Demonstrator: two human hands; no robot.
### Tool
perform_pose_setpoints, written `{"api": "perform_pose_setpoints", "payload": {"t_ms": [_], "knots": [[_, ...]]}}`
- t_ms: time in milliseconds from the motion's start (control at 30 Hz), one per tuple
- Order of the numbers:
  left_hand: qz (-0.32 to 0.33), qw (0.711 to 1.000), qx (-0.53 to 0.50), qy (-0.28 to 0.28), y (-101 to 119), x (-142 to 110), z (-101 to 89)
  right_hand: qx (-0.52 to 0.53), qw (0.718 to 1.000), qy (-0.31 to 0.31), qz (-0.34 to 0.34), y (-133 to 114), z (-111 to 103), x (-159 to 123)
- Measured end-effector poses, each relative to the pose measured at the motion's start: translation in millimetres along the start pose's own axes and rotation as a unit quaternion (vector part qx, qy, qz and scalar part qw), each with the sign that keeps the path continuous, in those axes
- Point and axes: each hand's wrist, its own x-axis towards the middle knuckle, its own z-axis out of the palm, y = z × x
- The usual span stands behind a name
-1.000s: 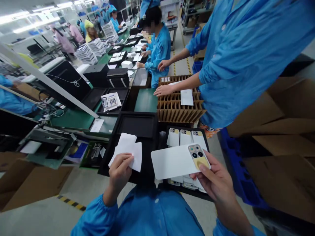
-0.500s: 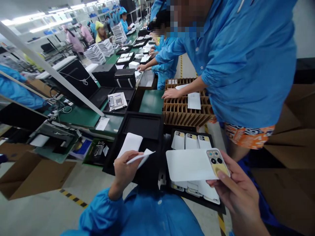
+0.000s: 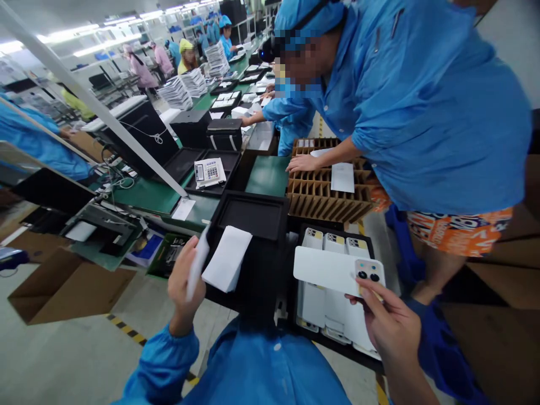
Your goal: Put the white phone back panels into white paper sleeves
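My right hand (image 3: 390, 320) pinches a white phone back cover (image 3: 327, 267) by its camera end, with its long side level above the tray on the right. That black tray (image 3: 329, 340) holds several similar white covers (image 3: 313, 304) with camera cut-outs. My left hand (image 3: 185, 281) is closed on a thin white sheet (image 3: 198, 264), which is tilted nearly upright and blurred. Just right of this hand, a stack of white sheets (image 3: 228, 256) lies on a black tray (image 3: 264, 264).
A co-worker in blue (image 3: 405, 101) leans in from the right, one hand on a slotted cardboard divider (image 3: 329, 205). Beyond the trays lie a calculator (image 3: 210, 172) and black boxes (image 3: 224, 134). An open carton (image 3: 80, 287) sits on the floor at left.
My left hand has moved left, away from the stack, and the folded-looking sheet in it now stands upright. The cover in my right hand has shifted slightly, its yellow patch no longer showing.
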Motion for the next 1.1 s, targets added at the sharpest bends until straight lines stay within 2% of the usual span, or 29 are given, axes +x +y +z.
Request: {"api": "perform_pose_setpoints", "payload": {"t_ms": [67,133,200,233,267,300,333,400,433,467,500,533,600,633,667,733,833,900,1000,1067,1100], "knots": [[0.082,0.984,0.087,-0.134,-12.4,-8.8,-11.6,-0.010,1.000,-0.010,0.011,1.8,4.9,0.1],[0.146,0.929,0.199,-0.276,-18.7,-21.1,-11.8,-0.053,0.998,-0.017,-0.006,0.9,14.3,-0.4],[0.127,0.871,0.276,-0.386,-19.8,-32.8,-5.7,-0.109,0.992,-0.043,-0.047,-1.0,30.0,2.4],[0.099,0.854,0.287,-0.423,-19.9,-37.0,-3.4,-0.128,0.987,-0.074,-0.067,-1.5,40.5,6.5],[0.069,0.850,0.282,-0.440,-20.7,-39.5,-3.2,-0.137,0.980,-0.117,-0.079,-1.2,52.8,12.6],[0.038,0.861,0.266,-0.432,-22.9,-40.4,-5.9,-0.137,0.973,-0.169,-0.077,-0.1,66.7,20.5],[0.004,0.884,0.250,-0.394,-26.8,-40.0,-11.8,-0.134,0.963,-0.225,-0.060,1.8,81.5,29.6],[-0.077,0.936,0.240,-0.247,-39.3,-37.4,-31.3,-0.157,0.930,-0.333,-0.003,7.2,110.4,47.9],[-0.123,0.946,0.247,-0.169,-46.7,-36.3,-43.0,-0.203,0.910,-0.361,0.011,9.5,122.7,54.7],[-0.160,0.948,0.251,-0.112,-53.8,-36.1,-54.6,-0.269,0.895,-0.355,-0.002,10.8,132.7,58.5],[-0.185,0.947,0.245,-0.091,-60.1,-36.7,-65.0,-0.340,0.885,-0.315,-0.039,10.7,140.4,58.5],[-0.195,0.949,0.224,-0.108,-65.3,-38.3,-73.6,-0.398,0.877,-0.254,-0.088,9.0,146.1,54.5],[-0.182,0.947,0.159,-0.210,-73.1,-43.7,-84.1,-0.432,0.876,-0.157,-0.146,2.7,155.1,35.1],[-0.168,0.942,0.132,-0.260,-76.5,-47.1,-86.2,-0.412,0.888,-0.155,-0.134,-0.4,160.1,21.4],[-0.155,0.933,0.116,-0.302,-80.2,-50.7,-86.9,-0.383,0.901,-0.178,-0.096,-2.4,166.4,6.6],[-0.142,0.922,0.107,-0.343,-88.4,-58.6,-85.6,-0.337,0.907,-0.250,0.014,-0.8,183.1,-21.5],[-0.157,0.935,0.074,-0.311,-97.6,-70.6,-82.7,-0.279,0.889,-0.335,0.140,10.9,209.5,-46.0],[-0.178,0.952,0.040,-0.245,-96.4,-77.4,-81.5,-0.225,0.897,-0.346,0.156,15.9,217.4,-49.3],[-0.260,0.958,-0.018,-0.122,-81.5,-82.4,-79.8,-0.101,0.949,-0.256,0.154,12.0,210.1,-49.2],[-0.342,0.928,-0.115,-0.088,-66.1,-80.2,-77.3,-0.013,0.967,-0.182,0.175,7.0,200.0,-54.1],[-0.377,0.903,-0.184,-0.098,-58.0,-76.9,-75.6,0.018,0.969,-0.159,0.186,6.1,195.3,-58.7]]}}
